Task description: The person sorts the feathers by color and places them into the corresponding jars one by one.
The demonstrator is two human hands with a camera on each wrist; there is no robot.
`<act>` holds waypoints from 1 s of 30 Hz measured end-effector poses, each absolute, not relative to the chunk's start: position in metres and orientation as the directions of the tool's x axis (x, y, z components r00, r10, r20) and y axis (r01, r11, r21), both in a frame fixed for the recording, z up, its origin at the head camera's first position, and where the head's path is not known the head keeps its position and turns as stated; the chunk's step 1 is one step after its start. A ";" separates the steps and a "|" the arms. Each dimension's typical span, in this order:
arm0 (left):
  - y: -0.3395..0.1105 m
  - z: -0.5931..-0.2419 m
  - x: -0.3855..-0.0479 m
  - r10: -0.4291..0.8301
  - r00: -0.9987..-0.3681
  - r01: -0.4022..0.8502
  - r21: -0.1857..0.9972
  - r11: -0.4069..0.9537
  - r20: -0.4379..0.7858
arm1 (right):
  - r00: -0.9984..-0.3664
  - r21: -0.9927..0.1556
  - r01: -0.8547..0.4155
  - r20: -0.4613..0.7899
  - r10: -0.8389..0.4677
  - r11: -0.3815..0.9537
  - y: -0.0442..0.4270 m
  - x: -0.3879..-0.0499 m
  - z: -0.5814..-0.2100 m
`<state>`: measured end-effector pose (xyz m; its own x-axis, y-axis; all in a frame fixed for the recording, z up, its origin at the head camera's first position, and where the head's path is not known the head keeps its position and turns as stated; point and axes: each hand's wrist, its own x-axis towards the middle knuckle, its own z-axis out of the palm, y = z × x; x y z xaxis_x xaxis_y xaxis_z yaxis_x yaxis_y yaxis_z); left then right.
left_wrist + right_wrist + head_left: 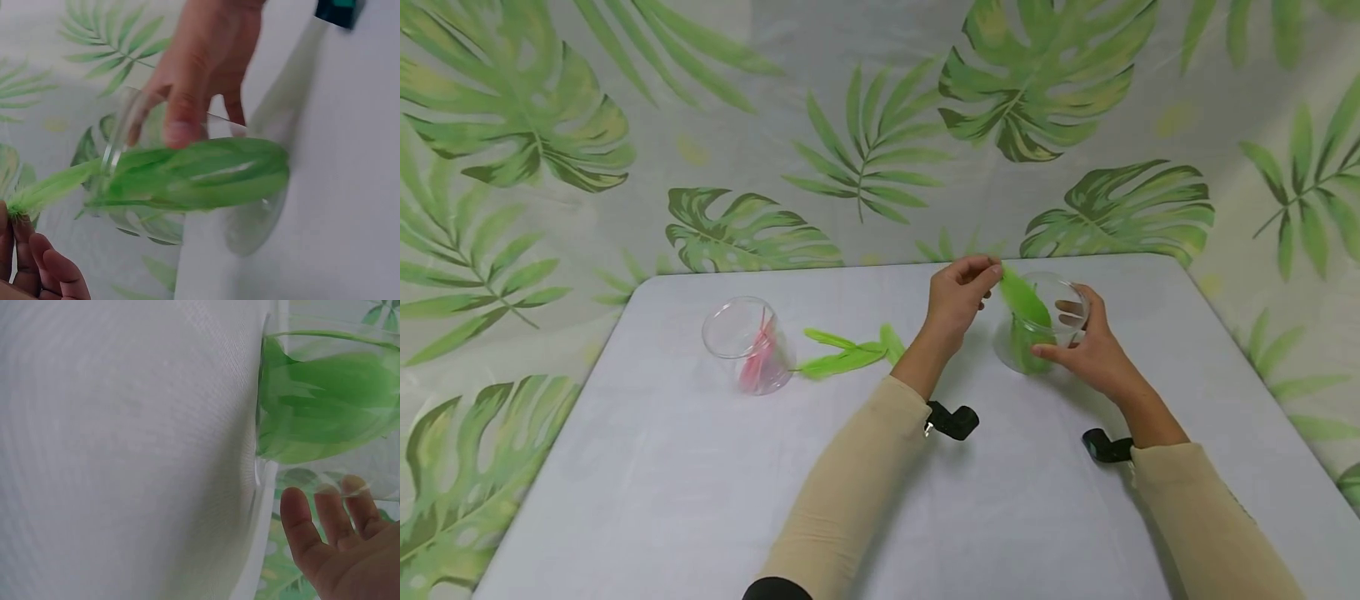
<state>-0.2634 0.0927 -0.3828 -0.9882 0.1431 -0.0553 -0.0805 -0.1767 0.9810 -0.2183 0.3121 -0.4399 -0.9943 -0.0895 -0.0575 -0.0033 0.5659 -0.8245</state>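
Note:
My left hand pinches a bright green feather by its quill end, and the feather slants down into a clear cup. More green feathers lie inside that cup, as the left wrist view shows. Around the cup's side, my right hand holds it with the thumb in front and fingers behind. The right wrist view shows fingertips against the clear wall. The cup stands on the white table.
Several loose green feathers lie left of my left forearm. Beyond them stands another clear cup holding thin pink strips. A leaf-patterned cloth hangs behind the table's back edge.

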 end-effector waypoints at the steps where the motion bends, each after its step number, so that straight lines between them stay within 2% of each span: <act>1: 0.093 -0.385 -0.263 0.143 -0.988 -0.073 0.986 -0.152 -0.051 | -0.994 -0.824 -0.006 -0.055 -0.091 0.566 0.312 -0.219 -0.440; 9: 0.097 -0.397 -0.261 0.134 -0.991 0.029 0.996 0.083 0.018 | -0.994 -0.817 -0.015 -0.049 -0.095 0.576 0.313 -0.219 -0.438; 13: 0.100 -0.395 -0.260 0.141 -0.989 0.075 0.985 0.155 0.053 | -0.994 -0.821 -0.010 -0.052 -0.093 0.571 0.313 -0.218 -0.438; 21: 0.105 -0.392 -0.255 0.210 -0.966 0.219 0.905 0.366 0.149 | -0.994 -0.824 0.002 -0.066 -0.092 0.566 0.314 -0.218 -0.441; 30: 0.102 -0.392 -0.250 0.190 -0.963 0.254 0.874 0.415 0.189 | -0.993 -0.831 -0.015 -0.050 -0.102 0.555 0.313 -0.218 -0.439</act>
<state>-0.2502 0.1018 -0.3917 -0.9634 0.1897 0.1895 0.2535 0.4146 0.8740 -0.2183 0.3132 -0.4393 -0.9935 -0.1024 -0.0500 -0.0154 0.5554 -0.8314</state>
